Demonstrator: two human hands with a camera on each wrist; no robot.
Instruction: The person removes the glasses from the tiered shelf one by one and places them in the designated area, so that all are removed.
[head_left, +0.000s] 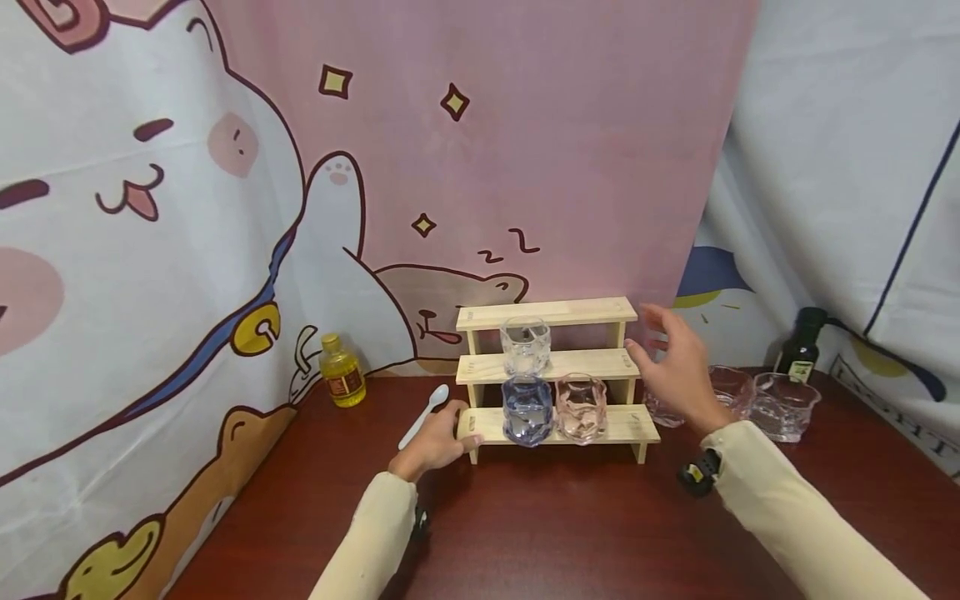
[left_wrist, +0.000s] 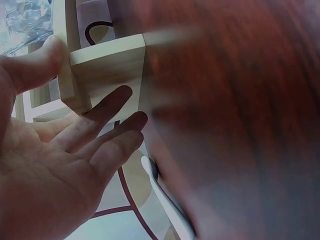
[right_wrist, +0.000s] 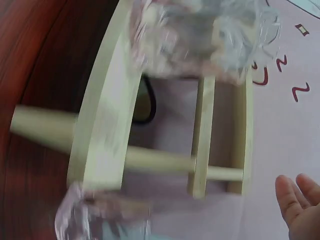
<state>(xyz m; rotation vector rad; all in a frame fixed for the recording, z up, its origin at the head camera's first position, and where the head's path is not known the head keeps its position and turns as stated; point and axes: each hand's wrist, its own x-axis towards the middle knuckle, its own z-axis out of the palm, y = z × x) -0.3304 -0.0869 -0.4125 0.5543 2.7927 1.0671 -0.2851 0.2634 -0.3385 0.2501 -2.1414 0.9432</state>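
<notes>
Left hand (head_left: 442,436): we see its fingers and thumb holding the left end of the wooden rack (head_left: 588,363).
Front glasses: the blue glass (head_left: 527,412) and pink glass (head_left: 581,408) sit on the bottom step; we think a hard tug could slide them off the front.
Rack: it stands near the back edge of the tabletop (head_left: 540,517); its long side runs left to right, about along that edge, and its steps face us, climbing toward the back.
Clear glass (head_left: 526,348): on the middle step; a tilt could drop it onto the blue one.
Right hand (head_left: 681,375): fingers loose, holding nothing, near the rack's right end; a bump there could shake it.
</notes>
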